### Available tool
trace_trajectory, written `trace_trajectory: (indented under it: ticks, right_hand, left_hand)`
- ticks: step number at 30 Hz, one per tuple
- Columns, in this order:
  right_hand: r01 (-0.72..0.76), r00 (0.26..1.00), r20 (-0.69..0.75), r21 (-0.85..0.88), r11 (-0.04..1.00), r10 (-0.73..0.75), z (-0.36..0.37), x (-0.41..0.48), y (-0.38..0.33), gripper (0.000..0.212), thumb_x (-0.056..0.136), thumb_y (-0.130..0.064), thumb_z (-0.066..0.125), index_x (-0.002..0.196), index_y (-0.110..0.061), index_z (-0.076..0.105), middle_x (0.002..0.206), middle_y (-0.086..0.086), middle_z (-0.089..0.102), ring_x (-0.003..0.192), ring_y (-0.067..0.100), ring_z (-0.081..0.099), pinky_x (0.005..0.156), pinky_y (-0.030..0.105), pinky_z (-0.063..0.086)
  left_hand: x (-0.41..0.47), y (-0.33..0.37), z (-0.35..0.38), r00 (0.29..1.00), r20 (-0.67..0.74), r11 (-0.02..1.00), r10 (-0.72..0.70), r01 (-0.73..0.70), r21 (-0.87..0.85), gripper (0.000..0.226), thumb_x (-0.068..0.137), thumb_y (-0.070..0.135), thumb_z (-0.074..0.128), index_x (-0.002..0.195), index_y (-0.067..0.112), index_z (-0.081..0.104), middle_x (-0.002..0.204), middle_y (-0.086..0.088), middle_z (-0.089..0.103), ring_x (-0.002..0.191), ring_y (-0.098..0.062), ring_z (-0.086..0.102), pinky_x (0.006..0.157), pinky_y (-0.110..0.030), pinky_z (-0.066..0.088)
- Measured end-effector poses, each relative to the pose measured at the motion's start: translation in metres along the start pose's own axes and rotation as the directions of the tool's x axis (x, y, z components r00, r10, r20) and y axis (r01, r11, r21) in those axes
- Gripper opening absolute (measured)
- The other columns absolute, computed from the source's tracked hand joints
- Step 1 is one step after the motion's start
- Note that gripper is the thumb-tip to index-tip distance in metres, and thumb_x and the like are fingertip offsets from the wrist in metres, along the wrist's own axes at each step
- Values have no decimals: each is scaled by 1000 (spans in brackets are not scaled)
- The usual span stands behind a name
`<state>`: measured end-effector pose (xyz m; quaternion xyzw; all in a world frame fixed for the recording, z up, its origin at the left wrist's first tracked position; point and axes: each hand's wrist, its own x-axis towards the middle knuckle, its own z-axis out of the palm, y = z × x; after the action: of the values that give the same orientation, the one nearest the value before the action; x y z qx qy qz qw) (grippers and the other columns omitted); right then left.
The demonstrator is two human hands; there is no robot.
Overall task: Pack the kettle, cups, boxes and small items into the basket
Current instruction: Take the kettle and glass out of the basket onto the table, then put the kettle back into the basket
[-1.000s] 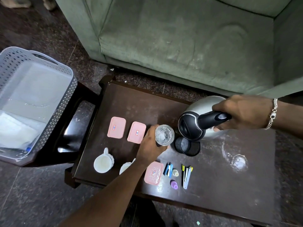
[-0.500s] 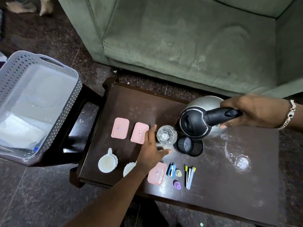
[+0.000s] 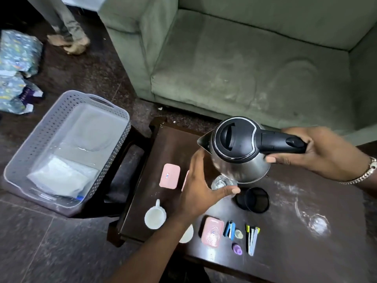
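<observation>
My right hand [image 3: 318, 152] grips the black handle of the steel kettle [image 3: 234, 144], which hangs above the dark table [image 3: 285, 252]. My left hand [image 3: 200, 190] is open beside the kettle's body, over a clear glass [image 3: 219, 183] that it does not hold. On the table lie a pink box [image 3: 169, 176], another pink box [image 3: 212, 231], a white cup [image 3: 155, 218], a second cup [image 3: 187, 234] half under my arm, a black cup [image 3: 255, 200], a blue stapler [image 3: 230, 230], a yellow stapler [image 3: 252, 240] and a purple piece [image 3: 237, 248]. The grey basket [image 3: 122, 127] stands left.
The basket sits on a dark stool [image 3: 126, 170] left of the table and holds white packets. A green sofa [image 3: 244, 68] stands behind the table. A clear glass item [image 3: 317, 222] lies at the table's right. Wrapped packages [image 3: 16, 58] and a person's feet [image 3: 69, 41] are at the far left.
The kettle rose higher and moved left over the glass. My left hand let go of the glass and came up beside the kettle.
</observation>
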<state>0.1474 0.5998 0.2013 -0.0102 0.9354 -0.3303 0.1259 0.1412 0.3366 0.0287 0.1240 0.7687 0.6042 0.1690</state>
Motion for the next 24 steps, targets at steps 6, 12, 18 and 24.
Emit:
trace_trajectory:
  ticks: [6,12,18,24]
  right_hand:
    - [17,999,-49,184,983,-8,21,27,-48,44,70,-49,81,94,-14,70,74,6,68,65,1,52,57,19,42]
    - [129,992,-38,356,926,-124,43,79,-112,41,70,-38,83,100,-11,73,92,18,74,77,5,57,69,33,54]
    - [230,967,-2,448,864,-256,68,148,-167,35,76,-28,82,107,-15,73,102,13,75,85,3,62,80,26,56]
    - [229,941,87,550,803,-327,115,224,-200,42,81,-17,78,121,-10,67,111,-5,76,100,0,64,87,25,54]
  left_hand:
    - [16,17,-62,996,-87,999,-1,-3,-47,131,56,50,101,159,29,23,159,-1,44,146,-20,47,115,-53,44]
    - [20,37,-154,982,-183,998,41,-48,-33,127,58,35,103,159,27,25,155,0,49,141,-16,52,110,-50,52]
    - [25,43,-242,958,-285,998,41,-53,-36,123,57,25,103,156,30,30,157,10,46,147,-13,43,110,-51,50]
    - [36,19,-314,936,-353,998,-17,-8,-67,118,57,28,101,152,36,30,153,15,47,146,-4,40,107,-38,48]
